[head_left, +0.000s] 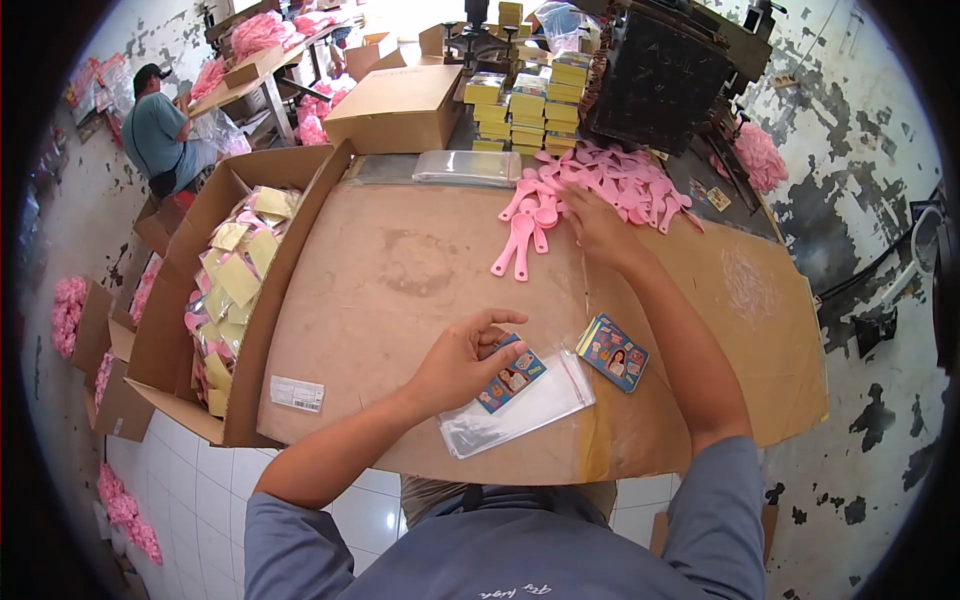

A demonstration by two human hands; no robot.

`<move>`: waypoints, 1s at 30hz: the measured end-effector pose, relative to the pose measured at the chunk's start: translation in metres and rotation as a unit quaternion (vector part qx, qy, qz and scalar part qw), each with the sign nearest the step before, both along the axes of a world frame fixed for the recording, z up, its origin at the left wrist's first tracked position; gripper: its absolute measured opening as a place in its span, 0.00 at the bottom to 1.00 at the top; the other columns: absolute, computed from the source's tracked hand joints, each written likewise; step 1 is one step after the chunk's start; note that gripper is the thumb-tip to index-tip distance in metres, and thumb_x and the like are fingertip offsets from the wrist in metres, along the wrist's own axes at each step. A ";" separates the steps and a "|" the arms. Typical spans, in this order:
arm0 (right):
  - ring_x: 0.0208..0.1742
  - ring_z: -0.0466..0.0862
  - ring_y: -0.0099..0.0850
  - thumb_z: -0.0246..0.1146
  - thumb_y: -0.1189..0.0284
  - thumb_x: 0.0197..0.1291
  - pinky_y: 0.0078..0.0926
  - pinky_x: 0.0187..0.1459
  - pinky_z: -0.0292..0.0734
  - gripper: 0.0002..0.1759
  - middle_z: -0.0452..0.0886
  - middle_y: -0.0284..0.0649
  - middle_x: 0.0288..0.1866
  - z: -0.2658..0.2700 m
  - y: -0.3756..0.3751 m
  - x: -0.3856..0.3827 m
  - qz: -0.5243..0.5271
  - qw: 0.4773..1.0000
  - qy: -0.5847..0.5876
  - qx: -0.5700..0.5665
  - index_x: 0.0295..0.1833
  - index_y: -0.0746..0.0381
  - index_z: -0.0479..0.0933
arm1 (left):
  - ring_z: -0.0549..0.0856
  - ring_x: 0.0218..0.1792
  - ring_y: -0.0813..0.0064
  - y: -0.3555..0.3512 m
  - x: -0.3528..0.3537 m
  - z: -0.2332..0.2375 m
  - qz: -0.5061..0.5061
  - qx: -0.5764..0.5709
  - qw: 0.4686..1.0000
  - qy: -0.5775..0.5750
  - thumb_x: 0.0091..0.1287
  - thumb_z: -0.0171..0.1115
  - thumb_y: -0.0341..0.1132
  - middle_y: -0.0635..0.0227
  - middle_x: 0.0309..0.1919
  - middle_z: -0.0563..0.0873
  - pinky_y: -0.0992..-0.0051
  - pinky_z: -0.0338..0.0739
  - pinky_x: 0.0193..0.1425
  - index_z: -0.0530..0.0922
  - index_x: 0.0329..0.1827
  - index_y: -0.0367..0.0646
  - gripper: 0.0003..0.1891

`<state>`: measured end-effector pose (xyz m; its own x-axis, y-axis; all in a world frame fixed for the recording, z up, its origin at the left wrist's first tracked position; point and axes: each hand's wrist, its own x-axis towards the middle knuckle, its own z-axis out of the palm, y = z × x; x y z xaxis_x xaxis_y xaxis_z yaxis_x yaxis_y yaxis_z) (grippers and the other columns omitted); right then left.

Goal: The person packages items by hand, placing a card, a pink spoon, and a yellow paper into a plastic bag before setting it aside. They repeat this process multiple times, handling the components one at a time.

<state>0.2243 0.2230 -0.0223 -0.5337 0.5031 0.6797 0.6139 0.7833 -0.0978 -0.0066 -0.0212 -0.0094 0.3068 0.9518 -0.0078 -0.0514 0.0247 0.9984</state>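
My left hand [463, 362] pinches a blue printed card [514, 374] between thumb and fingers, with the index finger lifted. Under the card lie flat clear plastic bags [535, 412]. To their right sits a small stack of the same blue cards [612, 353]. My right hand [598, 228] reaches out to the near edge of a heap of pink plastic spoons [625, 182], its fingers stretched over them. Two spoons [517, 246] stick out of the heap toward me, left of that hand.
On the left, an open carton [262, 345] holds filled packets. Behind the cardboard-covered table [350, 300] are a closed box [395, 105], stacks of yellow-edged cards [530, 100], a pile of clear sleeves [468, 167] and a dark machine [655, 80]. A person [160, 135] sits at the far left.
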 end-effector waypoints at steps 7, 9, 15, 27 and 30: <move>0.51 0.84 0.49 0.67 0.71 0.63 0.45 0.55 0.79 0.09 0.84 0.48 0.46 0.024 -0.031 0.019 -0.074 0.973 -0.021 -0.219 0.45 0.65 0.84 | 0.87 0.46 0.84 0.000 -0.003 -0.006 -0.018 0.001 1.000 0.016 0.78 0.63 0.27 0.66 0.43 0.90 0.80 0.82 0.50 0.72 0.73 0.36 0.22; 0.50 0.84 0.49 0.69 0.72 0.60 0.44 0.54 0.79 0.09 0.84 0.48 0.44 0.031 -0.046 0.027 -0.077 0.973 -0.040 -0.213 0.44 0.64 0.84 | 0.87 0.47 0.84 0.000 -0.001 -0.006 -0.030 0.000 0.999 0.016 0.78 0.62 0.27 0.65 0.44 0.90 0.80 0.82 0.52 0.71 0.73 0.36 0.22; 0.47 0.86 0.46 0.69 0.74 0.56 0.43 0.52 0.80 0.13 0.84 0.47 0.43 0.028 -0.058 0.037 -0.077 0.961 0.020 -0.264 0.49 0.62 0.85 | 0.87 0.46 0.83 -0.004 0.003 -0.003 -0.047 -0.002 0.999 -0.021 0.79 0.62 0.27 0.65 0.44 0.90 0.79 0.82 0.51 0.71 0.73 0.37 0.22; 0.47 0.84 0.22 0.68 0.85 0.63 0.21 0.47 0.81 0.43 0.78 0.37 0.48 0.083 -0.185 0.004 0.183 0.742 0.369 -0.529 0.81 0.59 0.59 | 0.88 0.48 0.82 -0.011 0.007 0.012 -0.009 0.000 0.996 -0.086 0.78 0.63 0.28 0.63 0.47 0.91 0.80 0.84 0.52 0.70 0.75 0.37 0.24; 0.48 0.84 0.24 0.69 0.84 0.63 0.22 0.47 0.82 0.42 0.77 0.39 0.51 0.078 -0.194 0.000 0.191 0.754 0.376 -0.504 0.80 0.61 0.60 | 0.89 0.50 0.80 -0.013 0.008 0.016 -0.019 -0.025 0.997 -0.065 0.78 0.63 0.28 0.60 0.51 0.91 0.79 0.85 0.54 0.72 0.75 0.35 0.24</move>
<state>0.2239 0.0288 0.0560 -0.4249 0.8735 0.2378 -0.1629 0.1846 -0.9692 0.0009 -0.0342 0.0071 0.3448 0.9386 -0.0134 -0.1791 0.0798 0.9806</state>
